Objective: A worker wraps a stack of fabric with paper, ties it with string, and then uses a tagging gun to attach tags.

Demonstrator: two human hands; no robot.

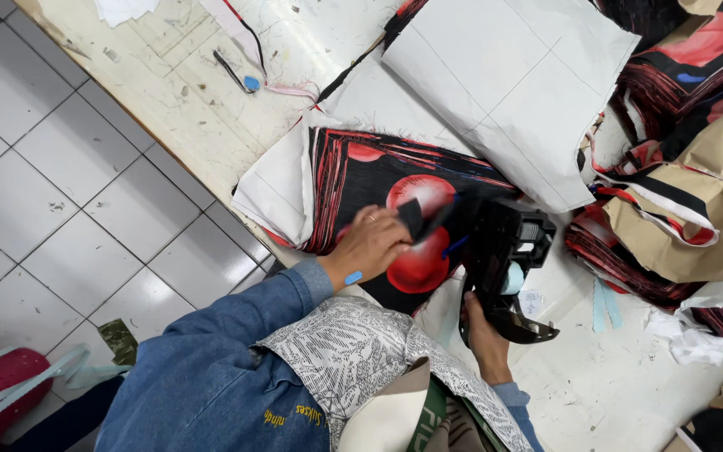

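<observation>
Fabric pieces (378, 180), black with red circles and streaks, lie in a thick stack at the near edge of the worktable (169, 84), just in front of the person. That pale, scuffed table is the biggest thing here, running from the tiled floor (60, 209) on one side to heaps of cloth on the other. A large white paper pattern (504, 75) with ruled lines overlaps the far side of the stack. Further right sit bundles of tan, red and black cut cloth (679, 192), loosely piled.

The person's left hand (370, 244) presses down on the top piece and pinches a small black tab (412, 218) between thumb and fingers, a narrow, closed grip. A bit of blue tape (353, 277) is stuck near that wrist. The right hand (483, 331) is wrapped around the handle of a black handheld tool (508, 251), which sits on the stack just beside the left fingers; the tool hides most of that hand, but the grip looks firm.

What worries me is how close the two hands are. If the tool shifts toward the pinched tab, the left fingertips could be caught. The stack also hangs near the table edge, so a hard push might slide the top layers out of line or off onto the floor. A small blue-tipped tool (248, 82) lies well apart.
</observation>
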